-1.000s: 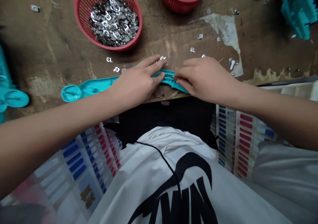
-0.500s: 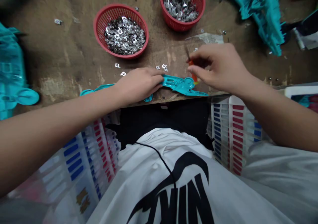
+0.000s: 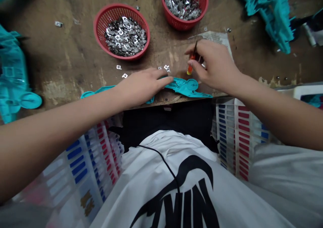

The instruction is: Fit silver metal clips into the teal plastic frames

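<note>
Hands [image 3: 145, 85] by turquoise part [image 3: 182, 87], long axis left-right, pointed tip rightward.

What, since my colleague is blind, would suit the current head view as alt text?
A person's left hand rests on a turquoise plastic part at the edge of a table, while the right hand holds an orange-handled tool. Beyond stand two red baskets of small metal pieces, with more turquoise parts to either side.

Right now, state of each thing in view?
Left hand: palm down over turquoise part
Right hand: gripping screwdriver
Screwdriver: held clear of the part
Turquoise part: partly covered, at table edge
Left red basket: holding metal pieces
Right red basket: likewise
Wooden table: scuffed, loose metal pieces on it
</note>
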Demonstrator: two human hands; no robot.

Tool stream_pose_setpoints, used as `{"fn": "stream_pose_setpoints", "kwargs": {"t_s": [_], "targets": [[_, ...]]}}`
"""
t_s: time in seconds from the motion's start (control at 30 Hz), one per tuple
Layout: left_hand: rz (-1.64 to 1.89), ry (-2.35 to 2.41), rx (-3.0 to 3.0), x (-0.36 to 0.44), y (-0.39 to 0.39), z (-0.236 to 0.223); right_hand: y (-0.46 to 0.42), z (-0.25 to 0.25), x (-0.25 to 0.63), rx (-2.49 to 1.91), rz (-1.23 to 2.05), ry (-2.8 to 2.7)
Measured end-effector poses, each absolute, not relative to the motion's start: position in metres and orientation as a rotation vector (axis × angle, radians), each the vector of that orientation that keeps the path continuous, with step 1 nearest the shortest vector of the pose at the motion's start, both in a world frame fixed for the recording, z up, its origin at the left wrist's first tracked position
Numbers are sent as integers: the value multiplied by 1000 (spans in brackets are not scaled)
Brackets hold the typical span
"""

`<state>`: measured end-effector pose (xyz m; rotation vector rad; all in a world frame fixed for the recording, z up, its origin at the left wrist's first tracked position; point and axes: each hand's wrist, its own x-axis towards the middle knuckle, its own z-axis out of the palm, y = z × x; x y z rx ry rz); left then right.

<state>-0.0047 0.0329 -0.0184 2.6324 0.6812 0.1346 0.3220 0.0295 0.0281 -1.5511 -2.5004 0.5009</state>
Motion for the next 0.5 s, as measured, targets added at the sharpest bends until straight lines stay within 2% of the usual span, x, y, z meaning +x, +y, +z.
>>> {"fn": "stream_pose_setpoints", "kwargs": {"t_s": [0.13,0.3,0.5], "targets": [[21,695,2744,-1,25,-11,27,8,322,-1457,411,-2638],[-157,710,2854,7,18,0,-3,-1,309,-1148,548,-2930],[-101,772,2655,6,31,-20,-9,-19,293,-1327,536,-2968]]}}
